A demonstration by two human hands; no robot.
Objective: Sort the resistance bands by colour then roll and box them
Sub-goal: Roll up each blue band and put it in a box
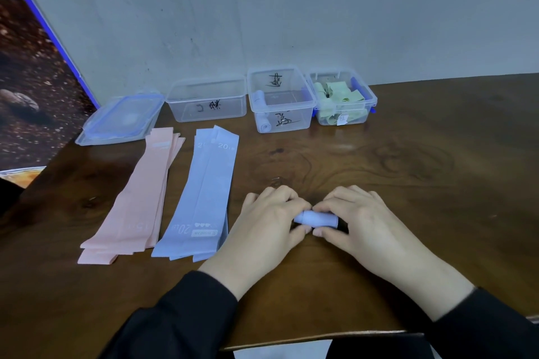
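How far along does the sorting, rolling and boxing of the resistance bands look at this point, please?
Done: rolled green bands fill the right box, and two blue rolls sit in the middle box. In hand: the left hand and right hand pinch a blue roll. Left: the flat blue stack, the pink stack, and the empty left box.

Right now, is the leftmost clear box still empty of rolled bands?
Yes: the leftmost clear box shows only bare plastic inside, while the pink bands lie flat on the table.
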